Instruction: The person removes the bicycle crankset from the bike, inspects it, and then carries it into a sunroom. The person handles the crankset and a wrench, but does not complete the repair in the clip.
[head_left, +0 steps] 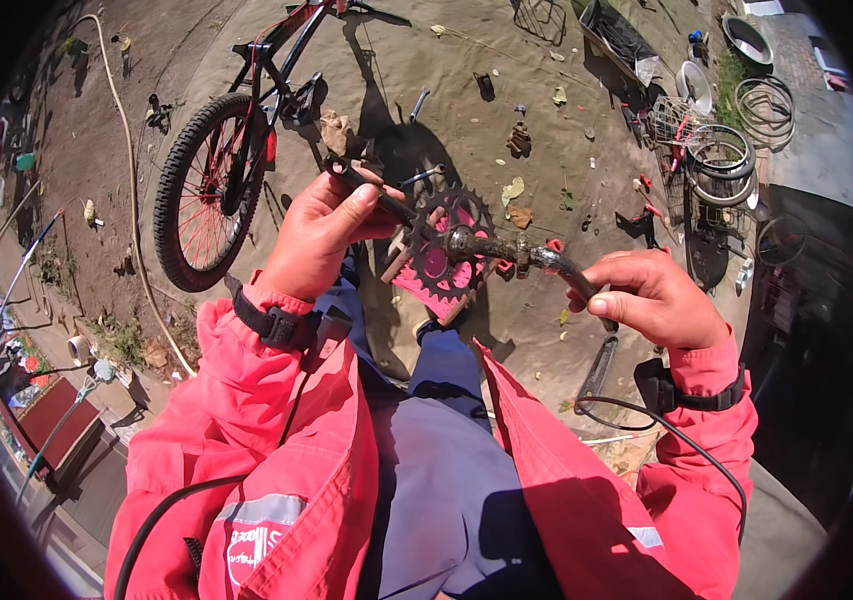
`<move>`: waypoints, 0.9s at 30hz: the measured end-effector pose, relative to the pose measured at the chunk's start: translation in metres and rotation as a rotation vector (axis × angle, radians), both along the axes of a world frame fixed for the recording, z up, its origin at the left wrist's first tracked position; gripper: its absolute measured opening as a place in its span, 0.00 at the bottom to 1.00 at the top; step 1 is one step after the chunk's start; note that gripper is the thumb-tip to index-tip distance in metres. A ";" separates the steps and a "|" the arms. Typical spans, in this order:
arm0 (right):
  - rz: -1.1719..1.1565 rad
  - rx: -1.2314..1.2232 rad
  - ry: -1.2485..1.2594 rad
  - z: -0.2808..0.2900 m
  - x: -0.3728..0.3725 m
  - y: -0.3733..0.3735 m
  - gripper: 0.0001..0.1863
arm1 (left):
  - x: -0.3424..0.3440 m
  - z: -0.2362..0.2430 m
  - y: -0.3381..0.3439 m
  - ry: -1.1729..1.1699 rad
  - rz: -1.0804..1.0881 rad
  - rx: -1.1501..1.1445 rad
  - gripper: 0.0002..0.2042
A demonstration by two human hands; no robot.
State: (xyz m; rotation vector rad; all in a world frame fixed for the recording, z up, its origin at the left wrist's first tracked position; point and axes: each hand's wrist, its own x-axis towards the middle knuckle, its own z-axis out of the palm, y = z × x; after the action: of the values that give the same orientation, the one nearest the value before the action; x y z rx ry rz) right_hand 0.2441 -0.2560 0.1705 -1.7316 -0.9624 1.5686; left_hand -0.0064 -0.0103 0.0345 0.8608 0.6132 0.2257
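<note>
My left hand point(321, 235) grips one end of a black bicycle crankset point(386, 203), with my thumb along the arm. The crankset's toothed chainring point(466, 210) and greasy, grimy spindle point(486, 247) sit between my hands. My right hand point(646, 295) is closed round the bent arm at the other end. Beneath the chainring is a pink object point(446, 300), partly hidden, which looks like a small stool. A silver wrench point(421, 175) lies just beyond it, near my left hand.
A black-and-red bicycle point(211, 185) lies at upper left beside a pale hose point(116, 110). Another wrench point(419, 105) is on the ground point(516, 90). At upper right are loose wheels point(721, 185), a wire basket point(671, 130), basins point(748, 45) and scattered parts. Dry leaves dot the ground.
</note>
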 end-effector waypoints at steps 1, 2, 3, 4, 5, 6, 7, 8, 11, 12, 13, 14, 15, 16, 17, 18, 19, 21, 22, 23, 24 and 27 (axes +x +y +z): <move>-0.045 -0.060 0.024 0.004 0.000 0.000 0.11 | -0.001 0.001 -0.001 -0.005 0.013 -0.010 0.09; -0.044 -0.065 0.006 0.006 0.000 0.000 0.11 | -0.001 0.002 -0.001 -0.005 0.008 -0.014 0.09; -0.043 -0.069 -0.011 0.008 0.000 0.001 0.11 | -0.001 0.002 0.000 -0.004 0.003 -0.017 0.09; -0.045 -0.073 -0.018 0.010 -0.001 0.002 0.11 | -0.001 0.002 0.000 -0.004 -0.003 -0.021 0.09; -0.031 -0.046 -0.056 0.011 -0.001 0.002 0.11 | -0.002 0.001 -0.001 -0.014 0.000 -0.032 0.09; -0.019 -0.019 -0.082 0.013 -0.001 0.003 0.11 | -0.002 0.000 -0.001 0.005 0.000 -0.028 0.08; -0.013 -0.001 -0.097 0.014 -0.001 0.004 0.11 | -0.002 -0.001 -0.002 0.007 -0.001 -0.029 0.08; -0.003 0.007 -0.103 0.015 -0.002 0.005 0.11 | -0.002 -0.002 -0.002 0.011 -0.001 -0.034 0.08; 0.004 -0.001 -0.095 0.021 -0.003 0.008 0.10 | -0.001 -0.006 -0.003 -0.002 -0.006 -0.074 0.09; 0.006 -0.007 -0.096 0.023 -0.004 0.009 0.10 | -0.001 -0.007 -0.003 0.004 -0.004 -0.073 0.09; 0.006 -0.010 -0.088 0.023 -0.005 0.009 0.10 | -0.001 -0.008 -0.004 0.013 -0.003 -0.076 0.08; 0.007 0.005 -0.110 0.024 -0.006 0.009 0.10 | -0.001 -0.009 -0.004 0.015 -0.005 -0.087 0.08; 0.005 0.022 -0.123 0.023 -0.007 0.009 0.10 | -0.002 -0.010 -0.004 0.016 0.008 -0.079 0.08; -0.006 0.030 -0.140 0.022 -0.009 0.008 0.11 | -0.003 -0.011 -0.004 0.008 0.012 -0.079 0.08; -0.014 0.071 -0.147 0.020 -0.010 0.005 0.11 | -0.003 -0.013 -0.004 -0.014 0.009 -0.082 0.08; -0.073 0.051 -0.134 0.020 -0.010 0.001 0.13 | -0.005 -0.014 -0.003 -0.007 0.015 -0.064 0.08; -0.133 0.032 -0.121 0.019 -0.009 -0.005 0.15 | -0.006 -0.016 -0.002 -0.022 0.014 -0.055 0.08; -0.259 -0.006 -0.056 0.016 -0.007 -0.020 0.17 | -0.008 -0.020 0.002 -0.059 0.000 -0.044 0.09; -0.322 -0.022 -0.002 0.011 -0.005 -0.027 0.18 | -0.009 -0.023 0.005 -0.067 0.002 -0.036 0.09; -0.358 0.002 -0.067 0.009 -0.002 -0.037 0.20 | -0.007 -0.026 0.007 -0.048 0.009 -0.008 0.09; -0.395 0.035 -0.113 0.007 0.001 -0.048 0.21 | -0.006 -0.029 0.009 -0.053 0.016 0.003 0.09; -0.572 0.073 -0.270 -0.006 0.012 -0.082 0.22 | 0.004 -0.033 0.013 -0.054 0.020 0.009 0.09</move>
State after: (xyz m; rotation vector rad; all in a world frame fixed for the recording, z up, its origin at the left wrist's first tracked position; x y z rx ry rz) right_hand 0.2559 -0.3379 0.1646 -1.9725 -0.5548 0.9413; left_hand -0.0026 0.0029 0.0017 0.8553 0.5713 0.2688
